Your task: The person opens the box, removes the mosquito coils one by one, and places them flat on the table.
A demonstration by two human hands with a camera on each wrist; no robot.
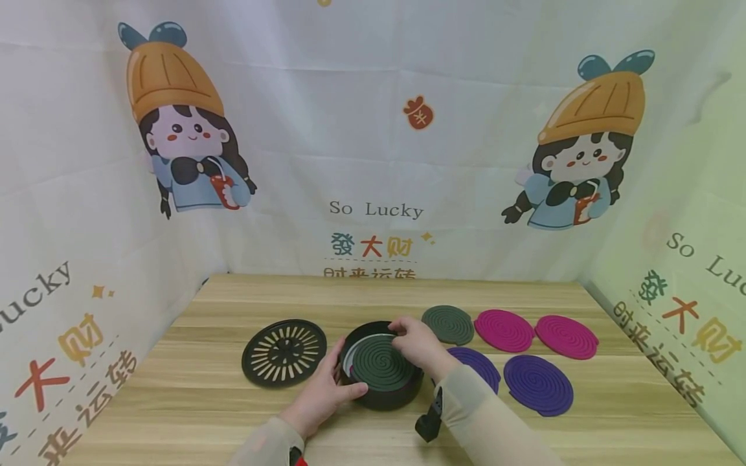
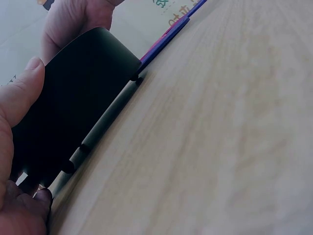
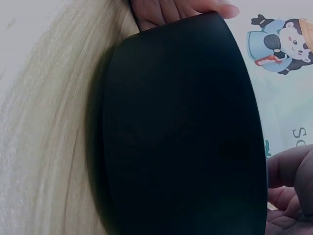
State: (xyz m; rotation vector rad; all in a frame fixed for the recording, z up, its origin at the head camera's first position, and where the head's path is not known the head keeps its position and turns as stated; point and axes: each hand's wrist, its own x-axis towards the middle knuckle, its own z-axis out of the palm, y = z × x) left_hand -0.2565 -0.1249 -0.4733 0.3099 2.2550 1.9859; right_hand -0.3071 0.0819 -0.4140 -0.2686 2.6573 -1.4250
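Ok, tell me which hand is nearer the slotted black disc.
Left. The left hand is just right of the slotted black disc, holding the left side of the round black container; the right hand is farther right, at that container's far-right rim.

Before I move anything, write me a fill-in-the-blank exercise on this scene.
1. From the person's side, the slotted black lid lies to the ____ of the round black tin.
2. The top coil in the tin, between the left hand and the right hand, is ____ in colour.
3. The pink coils on the table number ____.
4. In the head view, the partly hidden coil by the right sleeve is ____ in colour.

Missing words: left; dark green; two; purple.
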